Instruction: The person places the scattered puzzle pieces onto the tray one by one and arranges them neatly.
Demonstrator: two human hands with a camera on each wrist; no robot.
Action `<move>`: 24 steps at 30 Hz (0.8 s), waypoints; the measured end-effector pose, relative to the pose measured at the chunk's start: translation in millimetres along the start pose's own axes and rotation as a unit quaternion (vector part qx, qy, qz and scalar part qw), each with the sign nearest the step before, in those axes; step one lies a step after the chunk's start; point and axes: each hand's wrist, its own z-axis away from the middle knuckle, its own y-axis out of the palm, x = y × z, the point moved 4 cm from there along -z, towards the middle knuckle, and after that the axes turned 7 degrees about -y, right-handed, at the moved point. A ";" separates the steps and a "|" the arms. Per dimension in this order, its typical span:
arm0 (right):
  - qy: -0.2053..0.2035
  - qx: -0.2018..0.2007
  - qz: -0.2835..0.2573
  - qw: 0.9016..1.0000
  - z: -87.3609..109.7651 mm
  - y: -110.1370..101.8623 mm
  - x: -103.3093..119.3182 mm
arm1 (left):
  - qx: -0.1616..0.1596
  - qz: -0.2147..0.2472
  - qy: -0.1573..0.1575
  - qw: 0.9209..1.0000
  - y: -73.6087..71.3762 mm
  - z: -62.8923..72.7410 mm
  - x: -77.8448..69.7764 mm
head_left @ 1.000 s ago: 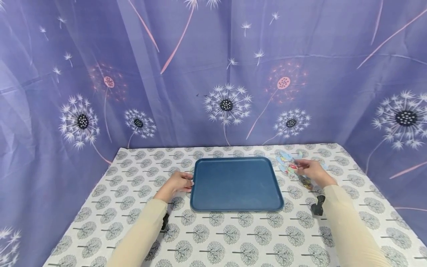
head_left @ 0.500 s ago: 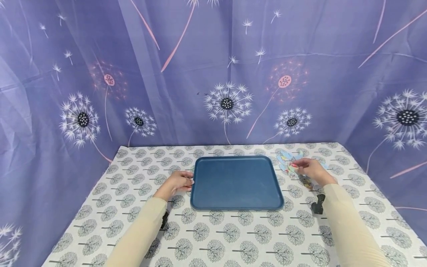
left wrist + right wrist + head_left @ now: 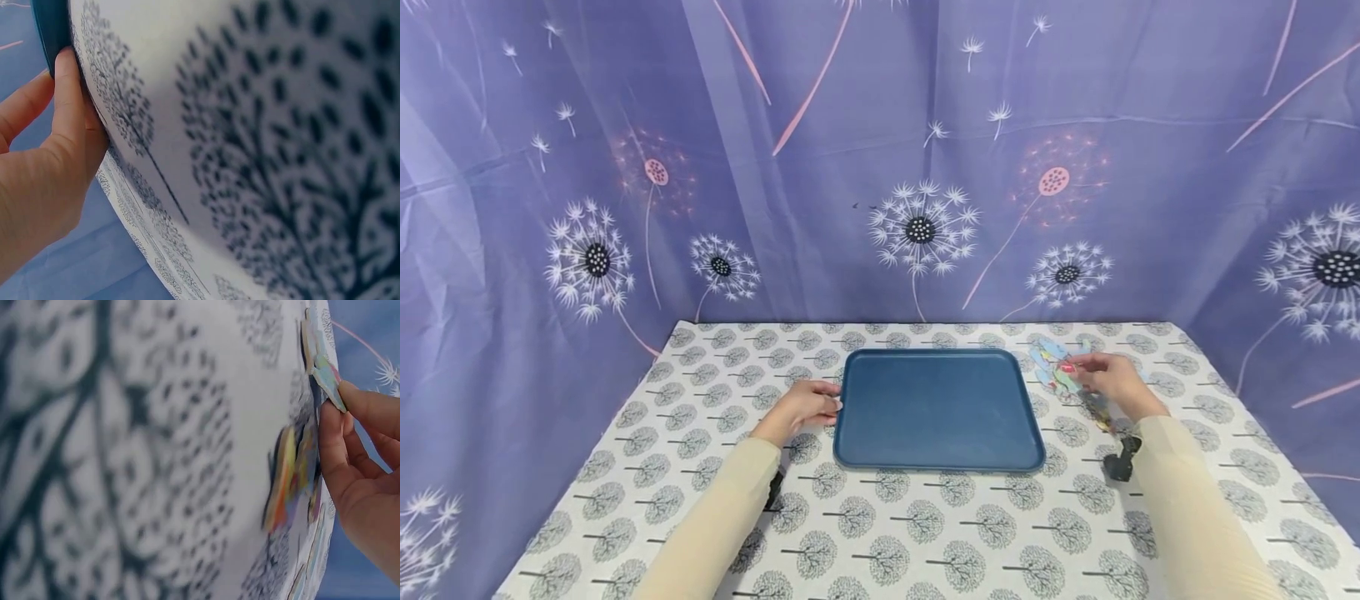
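Observation:
A dark blue rectangular tray lies flat at the middle of the patterned table. My left hand is at its left side, with thumb and fingers on the rim. To the tray's right, my right hand pinches a flat, light-coloured puzzle piece between thumb and fingertips. More puzzle pieces in light blue, red and green lie scattered under and around that hand. Closer to the wrist is a yellow and orange puzzle piece. My palm and fingers partly hide the heap in the head view.
A white cloth with grey trees covers the table. Behind it and at both sides hangs a purple dandelion curtain. Black wrist devices sit under both sleeves.
The head view has shifted slightly, so everything appears a little farther right. Both hands stay by the same things, the left at the tray's rim and the right among the puzzle pieces.

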 end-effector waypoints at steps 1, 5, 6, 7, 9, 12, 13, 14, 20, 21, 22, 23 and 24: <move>0.000 -0.001 -0.003 1.000 0.0 0.3 1.8 | 0.000 0.001 0.000 1.000 0.2 0.0 -0.1; 0.000 -0.011 -0.017 1.000 -2.1 1.3 10.5 | 0.000 0.000 0.001 1.000 1.5 1.1 -0.9; -0.001 -0.013 -0.026 1.000 -2.9 1.7 13.2 | 0.000 -0.001 0.002 1.000 1.8 1.4 -1.3; -0.003 -0.015 -0.030 0.999 -3.7 2.0 15.9 | -0.002 0.000 0.001 1.000 2.1 1.7 -1.7; -0.010 -0.020 -0.038 0.999 -5.8 2.8 21.8 | -0.003 -0.001 0.003 1.000 2.8 2.1 -2.5; -0.017 -0.023 -0.053 0.998 -8.5 5.4 30.3 | -0.005 -0.005 0.003 1.000 3.5 1.7 -2.2; -0.018 -0.025 -0.057 0.998 -9.6 6.6 32.9 | -0.005 -0.006 0.003 1.000 3.7 1.4 -1.7; -0.019 -0.025 -0.062 0.998 -10.6 8.1 35.6 | -0.006 -0.008 0.003 1.000 3.8 1.1 -1.3; -0.021 -0.029 -0.091 0.995 -18.2 20.7 51.7 | -0.010 -0.004 -0.001 1.000 2.8 -0.5 1.0; -0.025 -0.031 -0.093 0.995 -19.6 22.9 54.5 | -0.009 -0.003 0.000 1.000 2.7 -0.6 1.0; -0.029 -0.032 -0.098 0.994 -21.3 25.2 57.1 | -0.009 -0.001 0.001 1.000 2.5 -0.7 1.0; -0.033 -0.032 -0.101 0.994 -23.1 27.4 59.1 | -0.008 -0.001 0.002 1.000 2.4 -0.4 0.8; -0.036 -0.032 -0.101 0.994 -24.8 29.6 61.2 | -0.009 -0.002 0.003 1.000 2.3 -0.1 0.7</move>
